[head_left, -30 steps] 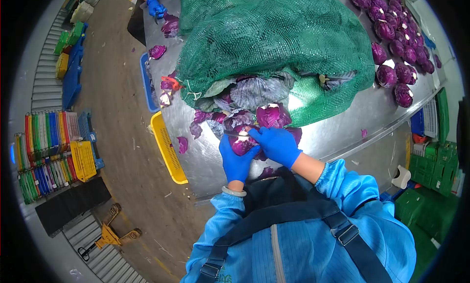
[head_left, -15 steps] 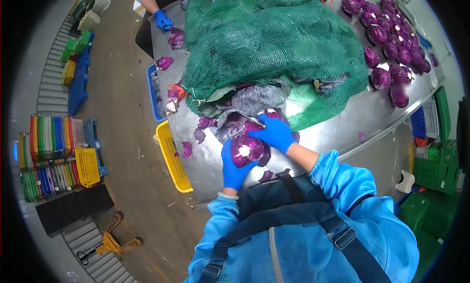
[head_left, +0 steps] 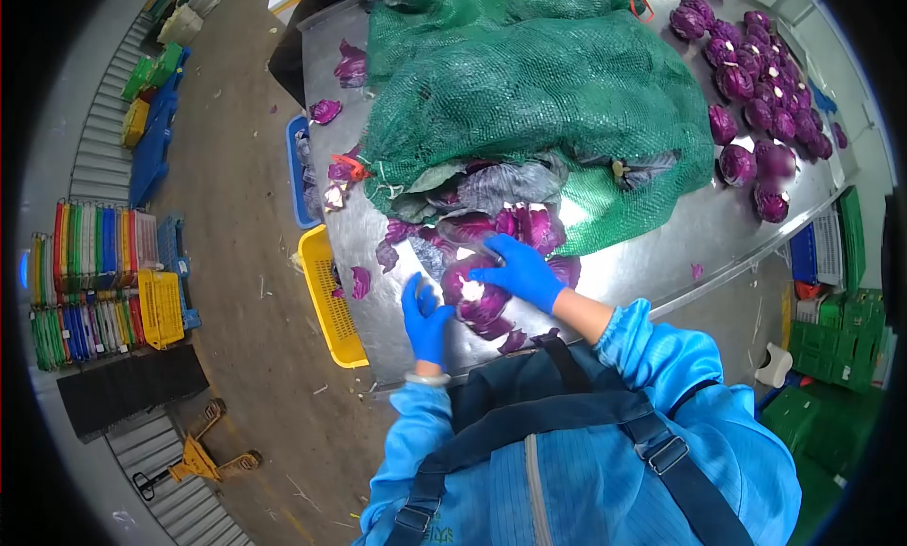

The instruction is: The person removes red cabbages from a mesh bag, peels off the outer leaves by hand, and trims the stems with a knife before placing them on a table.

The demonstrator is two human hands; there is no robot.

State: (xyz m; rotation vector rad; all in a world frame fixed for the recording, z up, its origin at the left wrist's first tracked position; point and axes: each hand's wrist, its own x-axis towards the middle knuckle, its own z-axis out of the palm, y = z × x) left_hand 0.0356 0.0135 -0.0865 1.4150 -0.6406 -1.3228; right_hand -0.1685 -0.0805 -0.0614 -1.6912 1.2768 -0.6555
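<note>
Both hands wear blue gloves. My left hand (head_left: 426, 325) is just left of a trimmed purple cabbage (head_left: 475, 292), its fingers apart and nothing held. Over the upper right side of that cabbage is my right hand (head_left: 522, 274), fingers curled round something small and dark that I cannot make out. Loose purple leaves (head_left: 361, 282) and more cabbage lie around them on the metal table (head_left: 614, 283). Just beyond, grey-purple outer leaves (head_left: 505, 187) stick out of the mouth of a large green mesh sack (head_left: 539, 83).
Many trimmed cabbages (head_left: 737, 81) cover the table's far right. A yellow basket (head_left: 330, 305) and a blue crate (head_left: 299, 179) stand along its left edge. At the top left, part of a co-worker in dark clothing (head_left: 289, 66) shows. A yellow pallet jack (head_left: 196, 461) is on the floor.
My left hand has let go of the cabbage and moved left, its fingers opening. My right hand has moved slightly down and left. The co-worker's gloved hand has left the table's top left corner.
</note>
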